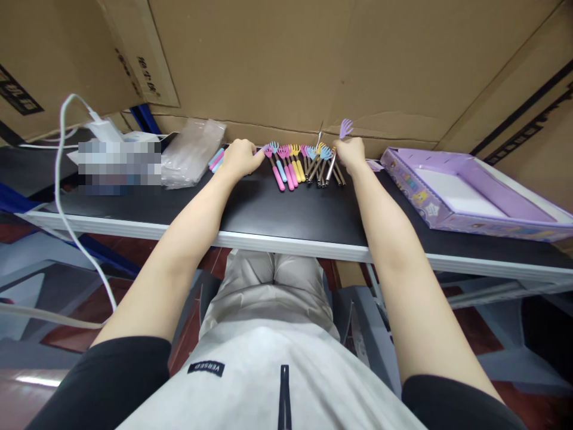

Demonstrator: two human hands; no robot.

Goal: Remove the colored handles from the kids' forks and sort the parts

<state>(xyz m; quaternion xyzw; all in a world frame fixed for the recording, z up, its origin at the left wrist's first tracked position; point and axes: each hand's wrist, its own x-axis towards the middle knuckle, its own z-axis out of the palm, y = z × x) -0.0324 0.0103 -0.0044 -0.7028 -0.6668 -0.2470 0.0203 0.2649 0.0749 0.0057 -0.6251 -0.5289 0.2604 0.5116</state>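
A row of several small back scratchers (298,162) with pink, blue, yellow and purple claw heads lies at the far edge of the black tabletop (286,209). My left hand (240,157) rests curled at the row's left end, fingers closed on pink and blue handles (216,160) that stick out beside it. My right hand (350,154) is at the row's right end, pinching a purple-headed scratcher (345,128) that stands up above the others.
A purple printed box (465,191) lies open at the right. Clear plastic bags (190,152) lie left of my left hand, with a white charger and cable (60,179) beyond. Cardboard boxes (313,65) wall off the back.
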